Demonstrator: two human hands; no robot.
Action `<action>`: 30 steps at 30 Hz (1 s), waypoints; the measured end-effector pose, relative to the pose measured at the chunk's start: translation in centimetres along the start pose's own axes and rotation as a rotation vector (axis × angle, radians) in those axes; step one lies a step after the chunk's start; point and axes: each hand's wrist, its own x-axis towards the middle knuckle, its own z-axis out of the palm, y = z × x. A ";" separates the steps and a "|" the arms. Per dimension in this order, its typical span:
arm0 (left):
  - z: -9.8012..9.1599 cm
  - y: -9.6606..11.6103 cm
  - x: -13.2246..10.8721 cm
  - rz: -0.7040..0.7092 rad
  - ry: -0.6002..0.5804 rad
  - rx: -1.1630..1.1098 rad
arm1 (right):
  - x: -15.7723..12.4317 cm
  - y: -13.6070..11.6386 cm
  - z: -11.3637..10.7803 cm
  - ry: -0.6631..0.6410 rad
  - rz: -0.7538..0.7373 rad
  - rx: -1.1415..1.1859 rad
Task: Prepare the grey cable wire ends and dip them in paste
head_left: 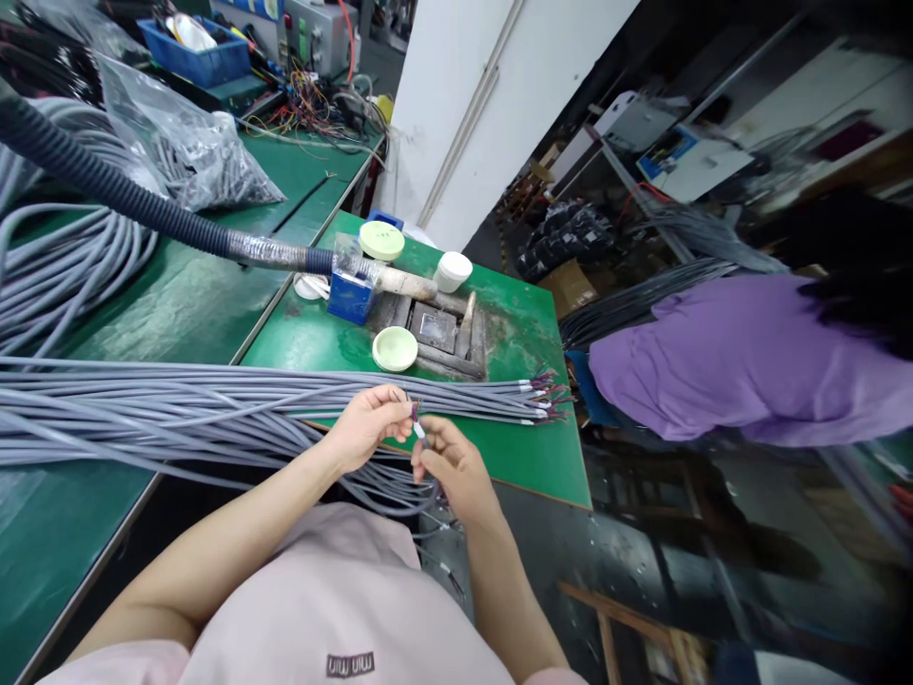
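A person in a pale pink top works the end of a grey cable [419, 432] between two bare hands at the front edge of a green surface [532, 461]. The left hand [367, 428] has thumb and forefinger pinched together on the thin wires [415, 411] at its tip; the right hand's [456, 466] grip is clamped on the grey jacket just below a white section. How firmly either holds cannot be told.

The likeliest trouble is a fine wire bending, splaying or snapping, should the left fingers pull or twist too hard while the right anchors the jacket. Slack loops [381, 490] hang below the edge and could snag, dragging the end out of the grip. The bundle of grey cables [214, 390] lies just beyond the hands, and a careless elbow or sleeve might shift it. Farther back, a stray cable could tip the pale green bowl [395, 350] beside a grimy framed block [437, 328].

The held end points away from the person and slightly left, its wires uppermost in view; its long axis slants down from there toward the right palm. The bundle, by contrast, stretches left to right across the surface, its stripped ends [549, 398] facing right.
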 end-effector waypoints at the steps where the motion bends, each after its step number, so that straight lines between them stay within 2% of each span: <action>1: 0.2 -0.3 0.0 0.012 0.009 0.014 | 0.1 -0.2 0.2 0.061 -0.039 -0.048; 6: 1.2 -2.0 -0.2 -0.067 -0.017 -0.064 | 0.3 -0.8 1.6 0.353 -0.228 -0.401; 9: 1.9 -2.7 -0.4 -0.078 0.024 -0.150 | 0.5 -0.7 1.9 0.438 -0.289 -0.501; 12: 2.5 -2.8 -0.5 -0.013 0.087 -0.187 | 0.8 -0.5 1.7 0.513 -0.340 -0.550; 16: 2.8 -2.8 -0.2 0.130 0.192 -0.113 | 1.2 -0.4 1.3 0.504 -0.353 -0.593; 20: 2.0 -2.3 -0.2 0.213 0.250 0.026 | 1.8 -1.7 0.4 0.448 -0.316 -0.639; 22: 0.9 -1.4 -0.4 0.306 0.267 0.174 | 2.7 -3.0 -0.4 0.420 -0.299 -0.666; 24: -0.7 -0.3 -0.7 0.460 0.279 0.446 | 4.3 -4.6 -1.4 0.387 -0.278 -0.703; 27: -3.5 1.0 -1.0 0.669 0.323 1.100 | 7.8 -6.3 -2.7 0.320 -0.266 -0.803; 30: -5.7 0.9 -1.0 0.713 0.358 1.488 | 11.5 -6.7 -3.1 0.203 -0.249 -0.923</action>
